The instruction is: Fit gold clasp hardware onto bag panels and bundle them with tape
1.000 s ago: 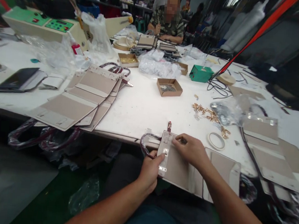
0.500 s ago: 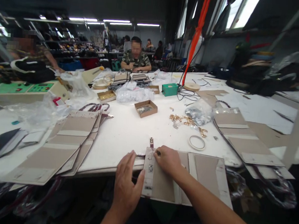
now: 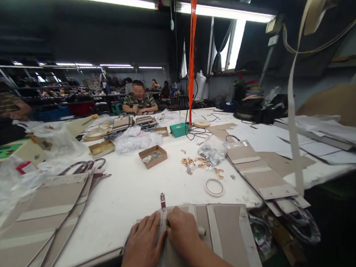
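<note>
A beige panel [image 3: 230,230] with pale strips lies at the table's near edge, and a small metal clasp on a dark red tab [image 3: 162,200] sticks out past its top left corner. My left hand [image 3: 146,241] rests flat on the panel's left edge, fingers extended and close together. Just right of it, my right hand [image 3: 183,231] is closed in a fist over the panel, around a tool whose pale rounded end [image 3: 201,231] shows beside the hand. The tool's other end is hidden.
Stacked panels with handles lie at left [image 3: 45,205] and right [image 3: 263,176]. Beyond my hands are a cardboard box [image 3: 153,156], gold hardware [image 3: 194,162], a tape roll [image 3: 214,187] and a green box [image 3: 178,129]. A person [image 3: 140,100] sits across the table.
The camera view has tilted up and turned right. My left hand has come onto the panel's left edge, close against my right hand. A pale tool end now shows beside my right hand.
</note>
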A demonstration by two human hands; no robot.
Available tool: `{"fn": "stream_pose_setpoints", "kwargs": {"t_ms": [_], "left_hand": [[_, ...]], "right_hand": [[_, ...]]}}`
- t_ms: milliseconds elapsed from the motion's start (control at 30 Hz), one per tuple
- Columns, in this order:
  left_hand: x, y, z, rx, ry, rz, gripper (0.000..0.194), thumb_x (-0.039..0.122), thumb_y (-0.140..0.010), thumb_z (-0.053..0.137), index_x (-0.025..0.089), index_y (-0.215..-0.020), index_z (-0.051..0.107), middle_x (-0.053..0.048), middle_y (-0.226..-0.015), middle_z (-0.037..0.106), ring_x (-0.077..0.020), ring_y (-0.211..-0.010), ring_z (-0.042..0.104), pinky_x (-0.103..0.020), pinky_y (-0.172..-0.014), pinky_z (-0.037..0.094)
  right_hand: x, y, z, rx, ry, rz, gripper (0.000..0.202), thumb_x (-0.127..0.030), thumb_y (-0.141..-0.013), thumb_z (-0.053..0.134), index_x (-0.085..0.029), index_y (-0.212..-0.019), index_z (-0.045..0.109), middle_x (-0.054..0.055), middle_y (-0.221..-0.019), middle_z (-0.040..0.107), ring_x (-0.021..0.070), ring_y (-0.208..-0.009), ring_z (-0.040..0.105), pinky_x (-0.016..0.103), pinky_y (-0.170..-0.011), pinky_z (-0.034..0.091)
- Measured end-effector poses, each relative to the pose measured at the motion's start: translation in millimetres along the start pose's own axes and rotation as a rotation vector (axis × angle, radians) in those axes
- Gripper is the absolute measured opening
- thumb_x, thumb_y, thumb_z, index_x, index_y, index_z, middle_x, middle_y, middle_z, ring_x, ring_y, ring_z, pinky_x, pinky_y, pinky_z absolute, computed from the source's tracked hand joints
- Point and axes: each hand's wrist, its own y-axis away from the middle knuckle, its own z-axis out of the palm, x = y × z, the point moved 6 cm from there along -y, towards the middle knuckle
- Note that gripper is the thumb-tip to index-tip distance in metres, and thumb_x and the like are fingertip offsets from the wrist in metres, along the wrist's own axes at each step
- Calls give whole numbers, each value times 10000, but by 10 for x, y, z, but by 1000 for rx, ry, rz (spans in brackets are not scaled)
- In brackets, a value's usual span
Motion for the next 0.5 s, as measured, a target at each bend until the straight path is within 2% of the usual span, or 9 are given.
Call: {"fn": "stream_pose_setpoints", "kwargs": {"t_ms": [267, 500], "left_hand": [[0, 25, 56, 31, -12, 8, 499, 326, -1000, 479, 238, -1482, 574, -82, -1527, 581, -293, -1307, 571, -485, -1061, 405], [8, -2, 45, 14, 20, 17, 478, 333, -1012, 473, 246, -1470, 579, -85, -1472, 625, -296, -1296, 561, -477, -1060, 393]], "right_hand": [[-71, -26, 54, -16, 1, 4, 194, -126, -886, 594, -173, -1007, 738, 112, -1059, 732, 269, -973, 729, 319, -798, 523], [-214, -145, -68, -124, 88, -96, 282, -101, -946, 516, -157, -1122, 729, 150, -1063, 741, 293, -953, 742, 352, -769, 555]]}}
